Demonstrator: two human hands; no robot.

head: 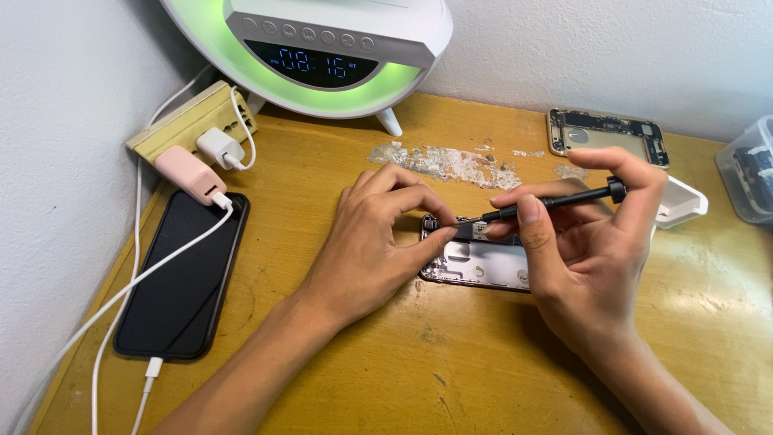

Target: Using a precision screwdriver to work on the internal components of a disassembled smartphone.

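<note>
An opened phone body (475, 264) lies on the wooden desk (419, 362) in the middle, its silver inner frame facing up. My left hand (378, 242) rests on the desk, and its fingertips press on the upper left corner of that phone body. My right hand (584, 242) holds a slim black screwdriver (555, 201) nearly level, with its tip at the phone body's top edge, close to my left fingertips. My right palm hides the right end of the phone body.
A black phone (181, 278) lies at the left on a white charging cable (121, 294). A power strip (193, 121) with chargers sits by the wall, beside a glowing clock lamp (322, 56). Another phone housing (605, 133), a white tray (680, 201) and a plastic box (749, 169) stand at the right.
</note>
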